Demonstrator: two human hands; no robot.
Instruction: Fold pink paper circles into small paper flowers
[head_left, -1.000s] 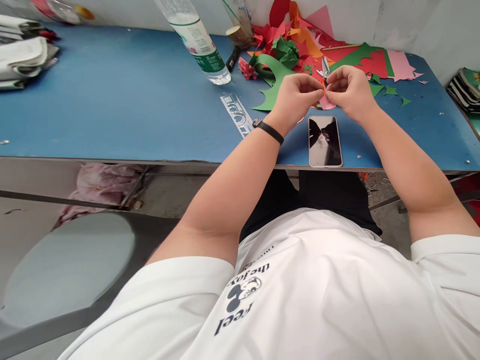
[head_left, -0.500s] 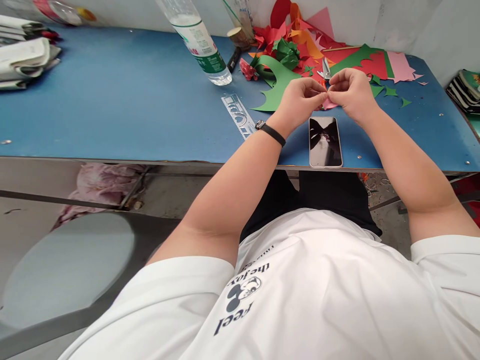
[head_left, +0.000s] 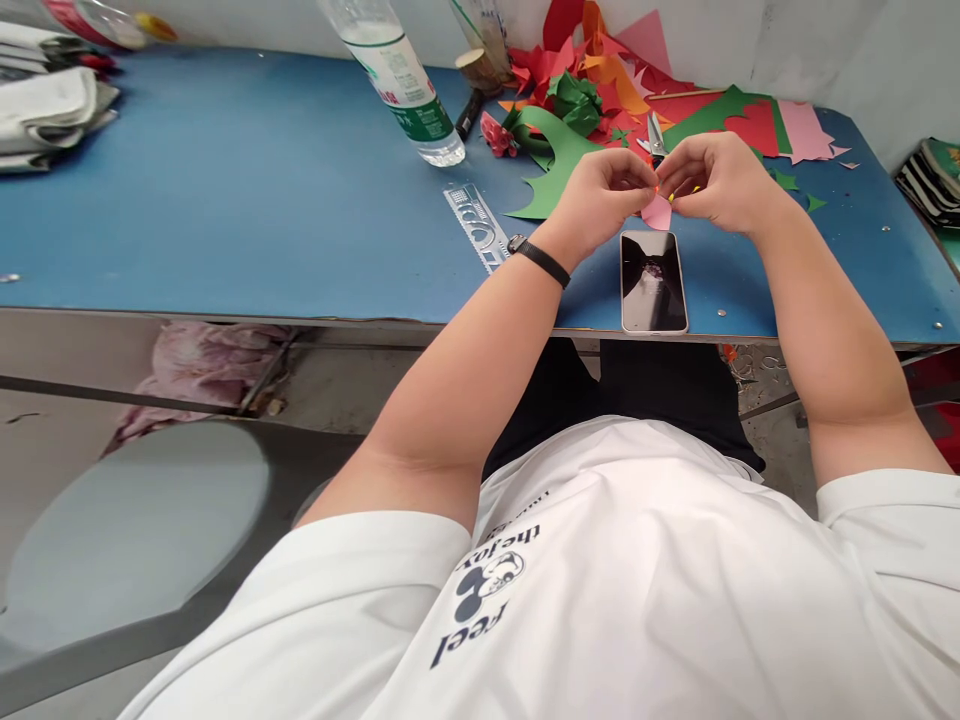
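A small pink paper piece (head_left: pixel 658 213) hangs at the fingertips of my left hand (head_left: pixel 606 198), which is closed in a pinch on it. Close beside it on the right, my right hand (head_left: pixel 721 182) has its thumb and curved fingers apart, with a bit of yellow showing between them. Just beyond the fingertips lie scissors (head_left: pixel 655 136), blades pointing away and handles partly hidden by my hands. A phone (head_left: pixel 652 282) lies flat on the blue table (head_left: pixel 247 200) just in front of my hands. Left of my left hand is green cut paper (head_left: pixel 559 170).
A clear ruler (head_left: pixel 475 226) lies near my left wrist. Behind it stand a water bottle (head_left: pixel 409 90) and a crumpled pink paper flower (head_left: pixel 498 134). Red and orange paper scraps (head_left: pixel 600 65) pile against the wall. Folded papers (head_left: pixel 49 115) lie far left.
My right hand has drawn slightly right, its thumb and fingers parting. More of the pink paper now shows below my left fingertips.
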